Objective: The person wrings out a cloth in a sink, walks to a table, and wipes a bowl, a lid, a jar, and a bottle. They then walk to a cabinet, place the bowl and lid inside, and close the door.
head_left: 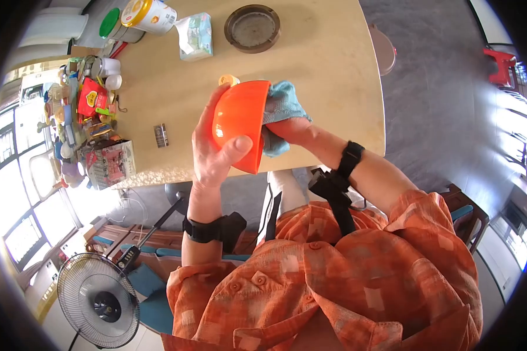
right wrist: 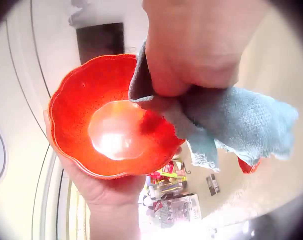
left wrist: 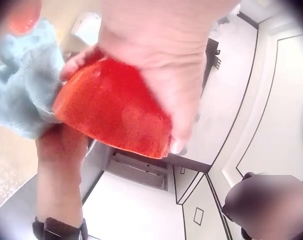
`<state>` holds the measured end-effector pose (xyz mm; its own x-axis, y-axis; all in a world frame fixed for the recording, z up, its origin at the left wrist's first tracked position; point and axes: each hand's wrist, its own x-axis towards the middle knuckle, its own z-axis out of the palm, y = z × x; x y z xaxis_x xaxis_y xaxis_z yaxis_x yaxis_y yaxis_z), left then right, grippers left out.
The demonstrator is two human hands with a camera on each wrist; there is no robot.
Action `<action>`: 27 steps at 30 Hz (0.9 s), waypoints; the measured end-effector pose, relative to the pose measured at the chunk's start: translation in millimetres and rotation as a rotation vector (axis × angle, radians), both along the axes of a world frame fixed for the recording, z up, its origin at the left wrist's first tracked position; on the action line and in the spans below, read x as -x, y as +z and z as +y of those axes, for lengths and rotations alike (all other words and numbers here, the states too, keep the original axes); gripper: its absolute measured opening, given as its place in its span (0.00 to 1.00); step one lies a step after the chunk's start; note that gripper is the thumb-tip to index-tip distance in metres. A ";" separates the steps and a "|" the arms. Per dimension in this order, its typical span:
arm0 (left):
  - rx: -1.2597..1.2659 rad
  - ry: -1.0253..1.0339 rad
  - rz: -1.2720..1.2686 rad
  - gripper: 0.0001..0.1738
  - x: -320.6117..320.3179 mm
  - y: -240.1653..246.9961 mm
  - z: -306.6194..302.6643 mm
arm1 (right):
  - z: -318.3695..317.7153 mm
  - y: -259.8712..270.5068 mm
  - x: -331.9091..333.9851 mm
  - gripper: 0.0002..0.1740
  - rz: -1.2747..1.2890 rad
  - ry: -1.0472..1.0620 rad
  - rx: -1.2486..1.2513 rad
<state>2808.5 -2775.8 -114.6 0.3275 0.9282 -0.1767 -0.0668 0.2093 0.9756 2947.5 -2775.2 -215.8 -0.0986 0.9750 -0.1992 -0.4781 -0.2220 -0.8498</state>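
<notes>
The left hand (head_left: 212,149) grips an orange bowl (head_left: 235,120) from outside, thumb near the rim, the bowl tipped on its side above the table. In the right wrist view the bowl's scalloped rim and shiny inside (right wrist: 74,115) face the camera. A light blue cloth (head_left: 286,100) is bunched in the right hand (head_left: 293,130), at the bowl's opening; the cloth hides most of its fingers. The left wrist view shows the bowl's outer side (left wrist: 116,110) beside the cloth (left wrist: 31,75).
On the table (head_left: 334,70) stand a round ashtray (head_left: 252,28), a tissue pack (head_left: 195,37) and tubs (head_left: 149,16) at the back. Many small items, a red packet (head_left: 92,98) and a box (head_left: 109,164) crowd the left edge. A small dark item (head_left: 161,135) lies left of the hands.
</notes>
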 end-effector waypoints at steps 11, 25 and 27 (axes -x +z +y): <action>0.298 -0.163 -0.392 0.52 35.9 -19.8 6.8 | 16.3 74.1 -31.6 0.04 -0.464 0.329 0.091; 0.278 0.072 -0.131 0.43 17.3 -21.9 14.9 | 11.3 28.1 -14.2 0.06 -0.623 0.238 0.183; 0.185 0.112 -0.120 0.44 18.2 -21.6 15.4 | 0.2 25.7 -10.5 0.06 -0.212 0.216 0.281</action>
<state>2790.3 -2760.4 -136.1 0.2536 0.9153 -0.3130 -0.2131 0.3685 0.9049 2957.9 -2775.0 -190.1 -0.2229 0.8410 -0.4931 -0.2160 -0.5358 -0.8163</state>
